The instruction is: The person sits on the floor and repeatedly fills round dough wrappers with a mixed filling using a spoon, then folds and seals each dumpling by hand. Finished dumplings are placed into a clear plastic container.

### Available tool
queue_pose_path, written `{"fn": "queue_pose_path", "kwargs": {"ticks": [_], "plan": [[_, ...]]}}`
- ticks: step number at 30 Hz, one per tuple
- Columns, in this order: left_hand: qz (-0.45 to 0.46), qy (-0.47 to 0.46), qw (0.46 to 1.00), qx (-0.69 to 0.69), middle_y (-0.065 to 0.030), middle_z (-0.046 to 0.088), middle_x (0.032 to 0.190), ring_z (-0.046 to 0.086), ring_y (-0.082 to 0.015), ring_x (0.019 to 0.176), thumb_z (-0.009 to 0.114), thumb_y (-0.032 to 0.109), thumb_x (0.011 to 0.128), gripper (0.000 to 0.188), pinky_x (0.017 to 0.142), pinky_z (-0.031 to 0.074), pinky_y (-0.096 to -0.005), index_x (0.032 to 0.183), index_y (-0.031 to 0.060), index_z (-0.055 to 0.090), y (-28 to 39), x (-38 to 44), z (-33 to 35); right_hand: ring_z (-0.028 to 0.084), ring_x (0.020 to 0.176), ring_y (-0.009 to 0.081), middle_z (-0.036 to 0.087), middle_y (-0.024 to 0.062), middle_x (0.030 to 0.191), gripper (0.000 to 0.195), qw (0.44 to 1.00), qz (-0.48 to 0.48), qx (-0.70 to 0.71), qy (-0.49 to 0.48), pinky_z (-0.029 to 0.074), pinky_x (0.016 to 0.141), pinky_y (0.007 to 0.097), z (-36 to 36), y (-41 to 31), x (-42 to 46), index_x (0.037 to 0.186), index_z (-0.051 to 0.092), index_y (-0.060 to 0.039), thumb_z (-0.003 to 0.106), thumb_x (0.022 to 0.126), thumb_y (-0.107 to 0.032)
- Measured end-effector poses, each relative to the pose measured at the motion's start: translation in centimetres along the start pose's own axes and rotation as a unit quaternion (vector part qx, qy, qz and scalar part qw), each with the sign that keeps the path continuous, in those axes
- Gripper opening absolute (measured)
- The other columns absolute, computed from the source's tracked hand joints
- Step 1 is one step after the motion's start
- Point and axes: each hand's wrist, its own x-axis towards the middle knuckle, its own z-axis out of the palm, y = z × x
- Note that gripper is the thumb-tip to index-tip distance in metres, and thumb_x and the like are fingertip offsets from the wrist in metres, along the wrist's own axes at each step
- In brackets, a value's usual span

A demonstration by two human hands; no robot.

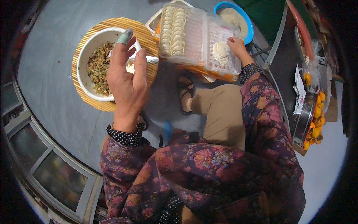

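Note:
My left hand (127, 75) is raised over a white bowl (81, 72) of chopped filling (98, 70), its thumb and fingers apart and nothing visible between them. A grey-green cover (125, 36) wraps one fingertip. Behind the thumb, a pale utensil handle (151, 59) crosses the bowl's rim. My right hand (237, 47) has its fingers bent at the right edge of a stack of round dumpling wrappers (220, 53); whether it pinches one is hidden. The stack lies in a ribbed clear plastic tray (214, 36). Beside it, two rows of dumplings (174, 32) fill the left part of another clear tray (195, 36).
The bowl rests on a round ribbed wooden stool or board (114, 22). Beyond the trays stands a blue basin (249, 21) holding pale powder or grain. At right are a metal tray (303, 123) and several orange persimmons (316, 123). A framed glass panel (60, 184) runs along the left.

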Motion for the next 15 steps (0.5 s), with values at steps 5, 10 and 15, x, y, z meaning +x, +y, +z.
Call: {"fn": "queue_pose_path", "kwargs": {"ticks": [5, 10, 15], "plan": [[0.014, -0.019, 0.999, 0.033, -0.0161, 0.057, 0.126, 0.056, -0.0211, 0.115, 0.052, 0.005, 0.095, 0.039, 0.095, 0.046, -0.0312, 0.133, -0.0026, 0.047, -0.4, -0.3, -0.3, 0.058, 0.109, 0.0367, 0.060, 0.0217, 0.119, 0.048, 0.999, -0.045, -0.016, -0.002, 0.047, 0.092, 0.0406, 1.8, -0.4, -1.7, 0.118, 0.060, -0.0028, 0.063, 0.082, -0.034], [0.018, -0.037, 0.998, 0.044, -0.0169, 0.057, 0.126, 0.056, -0.0223, 0.117, 0.053, 0.005, 0.095, 0.039, 0.098, 0.044, -0.0331, 0.132, -0.0034, 0.047, -0.1, -0.5, 0.1, 0.062, 0.101, 0.0310, 0.064, 0.0189, 0.111, 0.046, 0.998, -0.027, -0.048, 0.005, 0.048, 0.088, 0.0377, 2.0, 0.0, -0.9, 0.114, 0.061, -0.0006, 0.065, 0.082, -0.034], [0.050, -0.019, 0.996, 0.065, -0.0147, 0.063, 0.114, 0.061, -0.0216, 0.106, 0.061, 0.006, 0.089, 0.039, 0.090, 0.049, -0.0330, 0.127, -0.0020, 0.054, -0.3, -0.3, 0.4, 0.064, 0.082, 0.0210, 0.068, 0.0114, 0.089, 0.038, 0.998, 0.015, 0.037, -0.050, 0.050, 0.075, 0.0324, 1.8, 1.1, -0.7, 0.098, 0.065, 0.0004, 0.071, 0.079, -0.032]]}}
